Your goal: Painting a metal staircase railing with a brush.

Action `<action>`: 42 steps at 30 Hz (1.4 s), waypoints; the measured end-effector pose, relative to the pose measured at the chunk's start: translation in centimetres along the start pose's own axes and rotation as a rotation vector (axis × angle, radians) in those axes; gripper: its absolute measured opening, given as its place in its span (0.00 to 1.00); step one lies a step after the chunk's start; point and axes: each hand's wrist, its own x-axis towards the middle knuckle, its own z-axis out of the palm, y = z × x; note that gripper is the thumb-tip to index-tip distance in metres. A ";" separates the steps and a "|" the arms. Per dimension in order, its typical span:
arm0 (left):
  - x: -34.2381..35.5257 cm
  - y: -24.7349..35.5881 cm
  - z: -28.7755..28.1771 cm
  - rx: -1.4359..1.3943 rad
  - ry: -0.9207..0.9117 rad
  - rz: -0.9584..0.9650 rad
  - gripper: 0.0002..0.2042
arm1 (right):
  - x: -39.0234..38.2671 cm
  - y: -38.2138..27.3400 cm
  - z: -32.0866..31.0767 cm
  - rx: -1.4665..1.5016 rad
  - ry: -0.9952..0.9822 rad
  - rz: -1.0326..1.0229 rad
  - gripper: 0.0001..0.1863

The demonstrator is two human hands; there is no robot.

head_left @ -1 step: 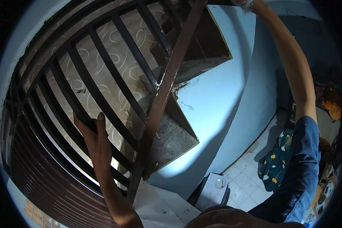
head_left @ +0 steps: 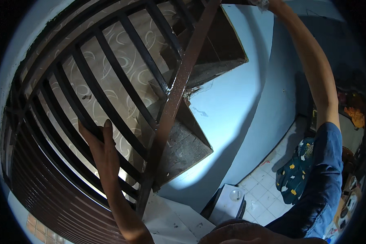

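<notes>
Forearms rise from the lower edge toward a dark metal railing (head_left: 110, 101) of slanted bars. Left hand (head_left: 99, 144) reaches up with its arm nearly straight, palm pressed flat against one bar in the railing's lower part, fingers (head_left: 107, 129) extended along the bar and not curled round it, gripping nothing. Right arm stretches high in a long arc, its blue sleeve bunched at the shoulder; the right hand (head_left: 261, 4) sits at the picture's top edge, beside the upper end of the railing's thick brown post (head_left: 179, 87), and whether it grips anything cannot be told. About ten bars show left of that post. Right of the post, two concrete stair steps (head_left: 187, 150) jut from the blue wall (head_left: 236, 101). One patterned dark cloth (head_left: 295, 173) lies on the white tiled floor (head_left: 264, 199) below.
</notes>
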 end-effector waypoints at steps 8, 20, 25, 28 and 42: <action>-0.1 -0.2 0.2 -0.037 -0.002 0.035 0.35 | 0.3 0.6 -1.2 -0.055 -0.080 0.053 0.15; 0.1 -0.6 0.5 -0.067 0.009 0.041 0.35 | 3.7 0.5 -5.4 0.279 -0.076 0.464 0.18; 0.1 -0.9 0.2 -0.053 -0.002 0.056 0.36 | 3.0 1.7 -4.2 0.151 -0.283 0.375 0.17; -0.2 -0.3 0.7 -0.103 0.005 0.062 0.35 | 2.7 0.4 -5.3 0.471 -0.196 0.450 0.15; 0.0 -0.5 0.4 -0.077 0.017 0.089 0.36 | 1.7 0.6 -4.9 0.129 -0.097 0.298 0.10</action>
